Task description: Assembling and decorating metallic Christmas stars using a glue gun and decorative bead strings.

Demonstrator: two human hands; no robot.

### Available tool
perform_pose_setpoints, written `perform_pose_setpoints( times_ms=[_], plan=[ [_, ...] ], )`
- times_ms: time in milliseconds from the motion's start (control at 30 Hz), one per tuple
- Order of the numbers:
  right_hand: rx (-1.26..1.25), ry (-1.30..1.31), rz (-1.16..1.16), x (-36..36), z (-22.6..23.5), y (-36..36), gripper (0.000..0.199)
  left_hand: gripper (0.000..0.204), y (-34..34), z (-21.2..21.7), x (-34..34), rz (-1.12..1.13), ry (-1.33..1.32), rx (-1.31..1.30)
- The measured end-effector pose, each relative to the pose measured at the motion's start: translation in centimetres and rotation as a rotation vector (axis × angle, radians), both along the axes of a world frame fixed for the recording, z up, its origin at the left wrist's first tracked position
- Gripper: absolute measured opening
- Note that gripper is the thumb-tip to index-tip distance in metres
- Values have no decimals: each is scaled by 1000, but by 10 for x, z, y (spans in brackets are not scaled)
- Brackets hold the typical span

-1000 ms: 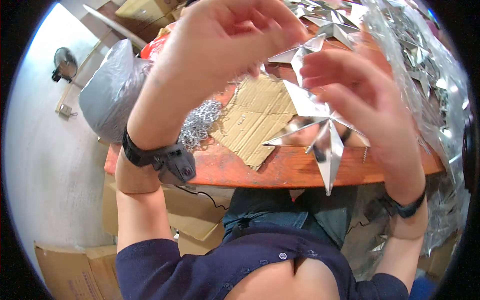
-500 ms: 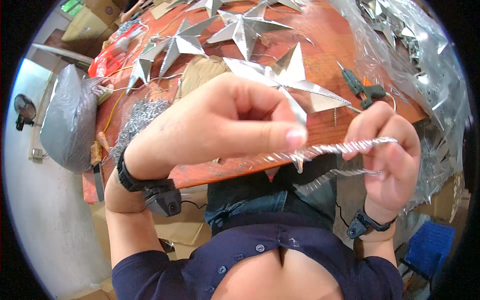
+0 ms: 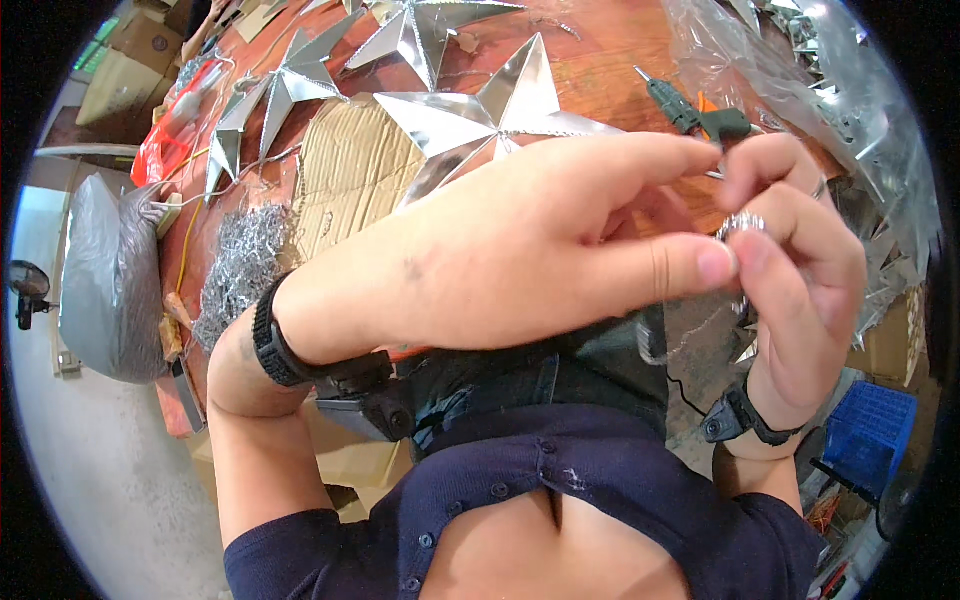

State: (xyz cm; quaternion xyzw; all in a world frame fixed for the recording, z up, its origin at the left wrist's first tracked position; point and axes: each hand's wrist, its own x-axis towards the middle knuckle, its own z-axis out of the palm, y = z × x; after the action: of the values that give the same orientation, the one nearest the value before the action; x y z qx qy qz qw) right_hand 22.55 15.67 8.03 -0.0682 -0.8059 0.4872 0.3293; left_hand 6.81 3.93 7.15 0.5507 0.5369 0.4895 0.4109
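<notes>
Close together over the table's front edge at centre right, both hands meet at a shiny twisted silver strand (image 3: 743,222). My right hand (image 3: 805,235) pinches it between thumb and bent fingers, with a small loop showing at the fingertips. My left hand (image 3: 560,235) reaches across from the left; its thumb tip presses beside the loop, and its index finger stretches toward my right fingers. Its other fingers are curled and partly hidden. Beyond my left hand lies a silver folded-metal star (image 3: 500,125). A piece of cardboard (image 3: 350,175) is beside that star.
More silver stars (image 3: 290,85) lie farther back on the red-brown table (image 3: 610,50). A green glue gun (image 3: 690,110) rests behind my hands. Tangled silver strands (image 3: 240,265) and a grey plastic-wrapped bundle (image 3: 110,280) are at left, clear plastic sheeting (image 3: 860,120) at right, a blue basket (image 3: 870,430) below.
My left hand has moved right to meet my right hand. The strand, stretched between them before, is now gathered in a small loop at the fingertips. The view has shifted slightly.
</notes>
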Motion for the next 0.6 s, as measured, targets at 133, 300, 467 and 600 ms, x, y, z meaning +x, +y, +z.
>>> perform_pose_setpoints(
  times_ms=[133, 300, 467, 600],
  plan=[
    [123, -176, -111, 7, 9, 13, 26, 32, 2, 13, -6, -63, -101, -231],
    [-656, -70, 217, 2, -11, 22, 33, 30, -10, 30, -21, -101, -186, -337],
    [-821, 29, 98, 8, -22, 35, 31, 31, -19, 16, -37, -184, -64, -432],
    [-632, -53, 64, 6, -29, 30, 27, 28, -18, 18, -36, -124, -391, -386]
  ],
)
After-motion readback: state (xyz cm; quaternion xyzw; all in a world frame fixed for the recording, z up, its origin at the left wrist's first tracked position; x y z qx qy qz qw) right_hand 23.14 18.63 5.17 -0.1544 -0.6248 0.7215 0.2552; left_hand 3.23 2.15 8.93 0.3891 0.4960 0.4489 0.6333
